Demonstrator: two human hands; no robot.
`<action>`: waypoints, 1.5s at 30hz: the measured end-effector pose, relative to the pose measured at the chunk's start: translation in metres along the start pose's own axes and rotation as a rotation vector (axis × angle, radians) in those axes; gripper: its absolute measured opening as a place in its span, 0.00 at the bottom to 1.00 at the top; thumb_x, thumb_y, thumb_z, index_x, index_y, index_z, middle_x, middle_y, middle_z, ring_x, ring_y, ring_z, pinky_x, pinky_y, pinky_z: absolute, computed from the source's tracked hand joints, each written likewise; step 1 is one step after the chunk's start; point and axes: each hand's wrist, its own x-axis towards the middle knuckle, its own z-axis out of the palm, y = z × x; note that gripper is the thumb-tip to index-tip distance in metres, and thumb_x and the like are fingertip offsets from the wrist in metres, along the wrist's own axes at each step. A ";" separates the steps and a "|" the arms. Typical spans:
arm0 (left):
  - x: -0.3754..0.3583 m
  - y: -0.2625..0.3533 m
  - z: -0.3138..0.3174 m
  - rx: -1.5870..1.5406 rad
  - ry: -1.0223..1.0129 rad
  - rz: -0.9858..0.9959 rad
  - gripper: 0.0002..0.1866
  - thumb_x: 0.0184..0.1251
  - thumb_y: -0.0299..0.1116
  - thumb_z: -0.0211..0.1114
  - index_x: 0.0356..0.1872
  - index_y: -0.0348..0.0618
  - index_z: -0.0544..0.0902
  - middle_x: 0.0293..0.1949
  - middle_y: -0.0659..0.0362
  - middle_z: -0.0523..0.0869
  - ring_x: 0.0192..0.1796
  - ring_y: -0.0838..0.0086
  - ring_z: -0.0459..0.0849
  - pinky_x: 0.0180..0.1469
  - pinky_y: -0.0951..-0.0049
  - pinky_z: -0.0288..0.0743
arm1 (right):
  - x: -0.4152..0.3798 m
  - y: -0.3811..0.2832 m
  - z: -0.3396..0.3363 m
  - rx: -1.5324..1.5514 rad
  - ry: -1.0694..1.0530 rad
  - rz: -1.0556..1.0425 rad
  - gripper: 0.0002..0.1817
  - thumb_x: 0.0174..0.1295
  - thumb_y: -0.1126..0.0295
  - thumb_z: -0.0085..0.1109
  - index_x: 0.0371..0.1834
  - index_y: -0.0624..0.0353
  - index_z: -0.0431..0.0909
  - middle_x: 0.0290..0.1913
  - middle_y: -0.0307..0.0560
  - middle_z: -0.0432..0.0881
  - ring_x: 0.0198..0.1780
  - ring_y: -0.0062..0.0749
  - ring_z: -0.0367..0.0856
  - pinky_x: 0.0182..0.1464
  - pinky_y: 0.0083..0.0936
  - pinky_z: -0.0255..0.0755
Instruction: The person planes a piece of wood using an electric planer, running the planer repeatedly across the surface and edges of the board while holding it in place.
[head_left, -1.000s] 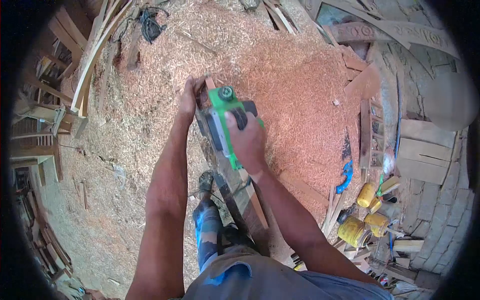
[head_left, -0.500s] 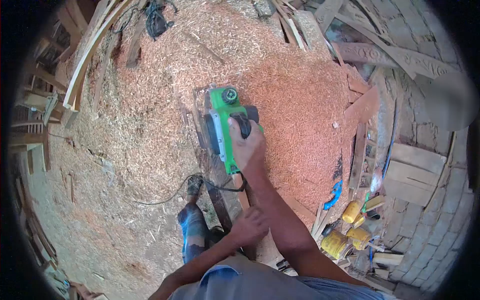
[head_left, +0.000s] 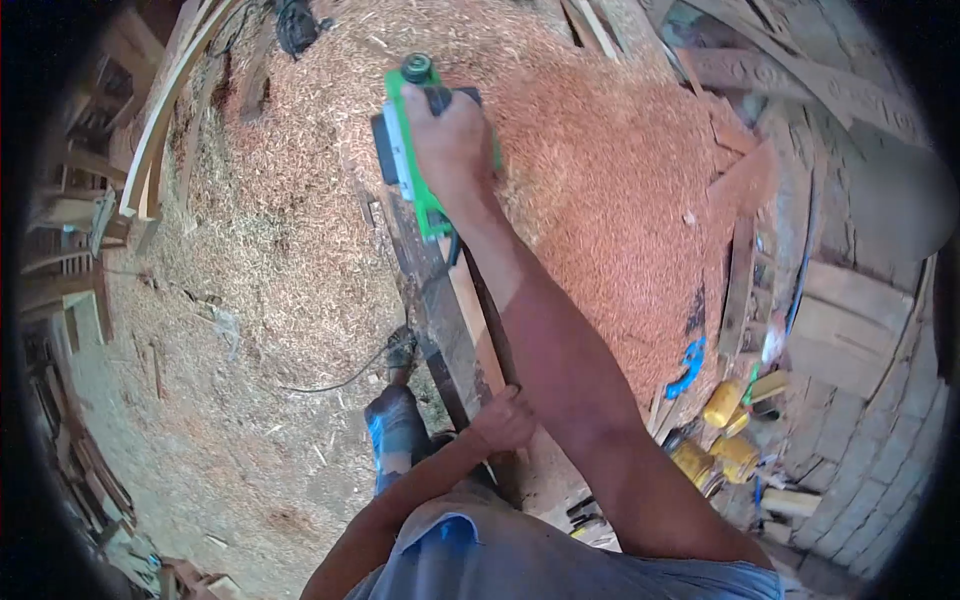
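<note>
My right hand [head_left: 452,140] is wrapped round the black handle of a green electric planer [head_left: 428,218], well out in front of me. The planer rests over the far part of a narrow wooden strip [head_left: 470,310], which lies lengthwise along a dark, worn beam [head_left: 420,285]. A black cord trails from the planer's rear. Close to my body, my left hand [head_left: 505,418] is closed at the near end of the strip, its fingers curled; the exact contact is partly hidden. My foot [head_left: 400,348] stands beside the beam on the left.
Wood shavings [head_left: 600,220] cover the floor all around. Long curved boards [head_left: 160,130] lean at the left. On the right are carved wooden pieces [head_left: 745,75], a blue curved object [head_left: 687,368], yellow containers [head_left: 722,403] and a brick wall [head_left: 850,440].
My right hand has pushed the planer forward along the strip, away from my body, with the arm stretching out. The left hand has shifted slightly forward and stays near the strip's close end.
</note>
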 end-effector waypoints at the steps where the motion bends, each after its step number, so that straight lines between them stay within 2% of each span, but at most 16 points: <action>1: 0.002 0.001 -0.013 0.019 0.020 -0.011 0.12 0.60 0.42 0.64 0.37 0.46 0.87 0.46 0.56 0.87 0.55 0.63 0.83 0.56 0.58 0.72 | -0.009 0.004 -0.005 0.011 0.024 -0.041 0.31 0.69 0.42 0.65 0.49 0.66 0.87 0.43 0.65 0.90 0.47 0.61 0.90 0.50 0.48 0.81; 5: 0.000 0.025 -0.086 -0.037 0.194 -0.041 0.10 0.58 0.37 0.68 0.38 0.45 0.87 0.46 0.53 0.86 0.57 0.54 0.81 0.60 0.49 0.71 | -0.077 0.070 -0.052 0.127 0.025 -0.104 0.29 0.70 0.45 0.66 0.49 0.66 0.87 0.39 0.60 0.90 0.41 0.48 0.90 0.48 0.42 0.81; 7: -0.037 0.023 -0.108 0.028 0.166 -0.336 0.13 0.61 0.33 0.68 0.45 0.42 0.85 0.49 0.49 0.84 0.57 0.48 0.79 0.62 0.46 0.70 | -0.149 0.099 -0.110 0.168 -0.058 -0.036 0.27 0.70 0.47 0.68 0.51 0.66 0.86 0.37 0.55 0.89 0.40 0.38 0.88 0.47 0.38 0.80; 10: -0.045 0.014 -0.151 0.124 0.579 -0.434 0.16 0.72 0.34 0.65 0.56 0.38 0.80 0.51 0.44 0.82 0.56 0.45 0.78 0.62 0.46 0.69 | -0.282 0.156 -0.187 0.099 -0.083 0.221 0.25 0.70 0.52 0.69 0.54 0.67 0.85 0.37 0.53 0.89 0.41 0.33 0.86 0.49 0.37 0.80; 12: -0.036 -0.011 -0.160 0.255 0.593 -0.512 0.19 0.78 0.39 0.64 0.59 0.36 0.80 0.52 0.42 0.83 0.55 0.44 0.78 0.62 0.47 0.68 | -0.378 0.188 -0.223 0.096 0.048 0.252 0.25 0.70 0.53 0.69 0.55 0.67 0.85 0.41 0.55 0.90 0.43 0.35 0.87 0.51 0.37 0.80; 14: -0.027 -0.044 -0.139 0.262 0.561 -0.588 0.33 0.81 0.55 0.59 0.71 0.36 0.75 0.66 0.38 0.78 0.69 0.41 0.73 0.73 0.45 0.61 | -0.471 0.223 -0.256 0.026 0.071 0.451 0.32 0.68 0.46 0.70 0.58 0.68 0.84 0.49 0.64 0.90 0.53 0.54 0.90 0.57 0.44 0.81; 17: 0.011 -0.066 -0.096 0.220 0.461 -0.875 0.48 0.79 0.69 0.50 0.84 0.39 0.59 0.83 0.37 0.58 0.83 0.40 0.56 0.82 0.40 0.46 | -0.597 0.251 -0.291 0.021 0.233 0.679 0.27 0.71 0.53 0.70 0.59 0.68 0.83 0.49 0.62 0.90 0.51 0.47 0.89 0.58 0.41 0.79; 20: 0.040 -0.071 -0.063 0.184 0.359 -1.012 0.55 0.77 0.77 0.42 0.88 0.43 0.43 0.88 0.39 0.39 0.88 0.42 0.39 0.85 0.38 0.33 | -0.694 0.244 -0.314 0.310 0.482 0.892 0.24 0.73 0.58 0.68 0.60 0.68 0.83 0.49 0.54 0.90 0.50 0.39 0.87 0.57 0.37 0.79; 23: 0.069 -0.064 -0.050 0.273 0.363 -1.007 0.59 0.74 0.80 0.43 0.88 0.44 0.38 0.87 0.37 0.38 0.88 0.40 0.38 0.83 0.33 0.33 | -0.759 0.239 -0.330 0.344 0.619 1.048 0.25 0.73 0.58 0.68 0.60 0.70 0.82 0.47 0.53 0.90 0.45 0.34 0.87 0.51 0.34 0.80; 27: 0.086 -0.035 -0.043 0.376 0.328 -1.013 0.61 0.72 0.80 0.46 0.88 0.42 0.38 0.87 0.38 0.41 0.88 0.39 0.41 0.82 0.27 0.33 | -0.799 0.252 -0.330 0.430 0.654 1.070 0.18 0.76 0.60 0.65 0.57 0.65 0.83 0.32 0.37 0.79 0.28 0.15 0.73 0.29 0.20 0.64; 29: 0.088 -0.034 -0.041 0.393 0.348 -1.003 0.63 0.72 0.80 0.48 0.87 0.37 0.39 0.87 0.39 0.45 0.88 0.40 0.44 0.82 0.30 0.36 | -0.804 0.256 -0.328 0.484 0.624 1.054 0.18 0.77 0.61 0.65 0.58 0.65 0.82 0.30 0.36 0.79 0.26 0.14 0.72 0.27 0.21 0.64; 32: 0.084 -0.036 -0.032 0.374 0.503 -0.982 0.64 0.71 0.81 0.45 0.86 0.31 0.41 0.86 0.37 0.49 0.87 0.41 0.45 0.83 0.33 0.38 | -0.809 0.268 -0.314 0.506 0.554 1.043 0.22 0.74 0.61 0.67 0.60 0.68 0.81 0.37 0.42 0.82 0.33 0.24 0.76 0.37 0.27 0.68; 33: 0.086 -0.042 -0.026 0.424 0.524 -1.005 0.65 0.69 0.82 0.48 0.85 0.29 0.44 0.86 0.36 0.51 0.87 0.41 0.48 0.83 0.34 0.39 | -0.805 0.269 -0.312 0.528 0.512 1.046 0.24 0.72 0.61 0.69 0.62 0.69 0.81 0.46 0.49 0.85 0.44 0.31 0.81 0.49 0.32 0.73; 36: 0.083 -0.074 -0.021 0.583 0.603 -1.093 0.69 0.65 0.83 0.55 0.83 0.24 0.51 0.83 0.34 0.56 0.85 0.41 0.55 0.84 0.36 0.42 | -0.799 0.277 -0.297 0.505 0.383 1.034 0.26 0.69 0.62 0.70 0.64 0.69 0.81 0.56 0.57 0.89 0.58 0.41 0.86 0.65 0.38 0.76; 41: 0.065 -0.063 -0.023 0.289 0.612 -0.936 0.61 0.68 0.72 0.64 0.84 0.32 0.52 0.83 0.34 0.58 0.85 0.38 0.54 0.83 0.34 0.44 | -0.790 0.264 -0.288 0.514 0.232 1.024 0.23 0.68 0.63 0.69 0.62 0.65 0.83 0.55 0.57 0.89 0.57 0.42 0.87 0.64 0.38 0.77; 45: 0.032 -0.016 0.006 0.472 0.674 -0.792 0.52 0.68 0.45 0.68 0.86 0.36 0.49 0.83 0.34 0.56 0.83 0.35 0.55 0.82 0.33 0.47 | -0.788 0.265 -0.281 0.517 0.190 0.914 0.22 0.68 0.63 0.69 0.59 0.68 0.83 0.51 0.57 0.90 0.54 0.42 0.88 0.61 0.38 0.78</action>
